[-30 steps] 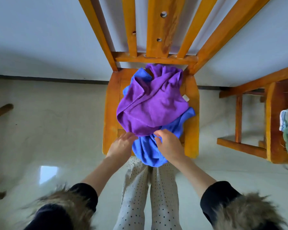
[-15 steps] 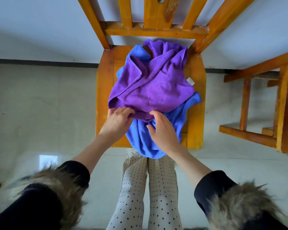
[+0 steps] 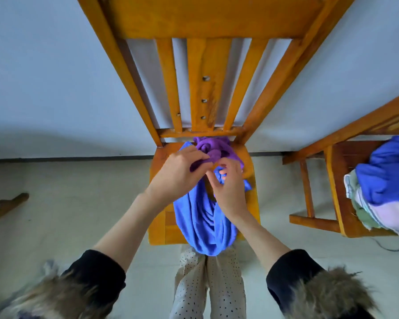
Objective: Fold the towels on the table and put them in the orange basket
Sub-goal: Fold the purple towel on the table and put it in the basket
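Towels lie heaped on the chair (image 3: pixel 158 217) seat at centre frame: a purple towel (image 3: pixel 213 149) bunched against the backrest, and a blue towel (image 3: pixel 202 223) trailing from under it over the seat's front edge toward the bottom of the frame. The left hand (image 3: pixel 177 174) has its fingers curled round a fold of the purple towel, pinching it just left of the heap. The right hand (image 3: pixel 228 192), just beside it, has its fingers bent and thumb raised over the blue towel; whether it grips cloth cannot be told. No orange basket is in view. At the right edge of the frame a second chair (image 3: pixel 336 194) holds a pile of cloths (image 3: pixel 382 185), blue on top with paler ones beneath.

The step in hand looks like separating the purple towel from the blue so that one can be folded alone. To do it well, the left hand should work along the purple edge to a corner rather than pulling the bunched middle, and the right should find the matching corner, not the blue cloth beneath. Lifting straight up and shaking the towel open would free it; a sideways drag risks pulling the blue towel, already half off the seat, onto the floor.
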Demonstrator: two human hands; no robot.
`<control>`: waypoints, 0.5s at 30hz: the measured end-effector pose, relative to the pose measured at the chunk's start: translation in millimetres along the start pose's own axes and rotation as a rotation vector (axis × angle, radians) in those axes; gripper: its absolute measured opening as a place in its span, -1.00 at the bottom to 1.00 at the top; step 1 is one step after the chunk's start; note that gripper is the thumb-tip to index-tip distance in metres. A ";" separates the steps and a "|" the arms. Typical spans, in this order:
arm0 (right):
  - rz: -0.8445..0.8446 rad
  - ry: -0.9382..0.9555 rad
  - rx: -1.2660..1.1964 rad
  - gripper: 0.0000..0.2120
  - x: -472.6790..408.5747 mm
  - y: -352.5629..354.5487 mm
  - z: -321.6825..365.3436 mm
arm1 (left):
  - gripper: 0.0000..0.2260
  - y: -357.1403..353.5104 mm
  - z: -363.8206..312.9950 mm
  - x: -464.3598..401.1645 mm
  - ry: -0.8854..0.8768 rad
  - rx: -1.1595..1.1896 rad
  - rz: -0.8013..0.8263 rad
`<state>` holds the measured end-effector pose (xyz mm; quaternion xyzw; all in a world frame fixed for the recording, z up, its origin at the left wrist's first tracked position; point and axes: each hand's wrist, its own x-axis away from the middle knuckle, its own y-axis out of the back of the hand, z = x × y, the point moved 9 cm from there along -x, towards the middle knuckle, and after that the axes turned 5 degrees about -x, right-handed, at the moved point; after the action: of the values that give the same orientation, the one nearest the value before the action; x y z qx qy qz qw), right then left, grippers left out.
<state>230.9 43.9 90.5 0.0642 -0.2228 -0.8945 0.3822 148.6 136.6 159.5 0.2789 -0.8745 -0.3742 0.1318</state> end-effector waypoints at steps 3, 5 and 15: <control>-0.086 0.094 -0.005 -0.85 -20.7 31.2 48.6 | -0.87 47.8 -45.2 -14.4 -0.111 -0.057 -0.030; -0.088 0.168 -0.018 -0.90 -29.6 47.2 78.8 | -0.88 78.2 -70.5 -20.8 -0.151 -0.064 -0.074; -0.051 0.280 -0.106 -0.90 -29.4 103.8 205.2 | -0.88 204.0 -175.5 -16.4 -0.260 -0.087 -0.287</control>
<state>260.9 73.4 318.5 0.1734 -0.1181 -0.8967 0.3897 159.6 159.4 428.0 0.3442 -0.8185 -0.4593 -0.0253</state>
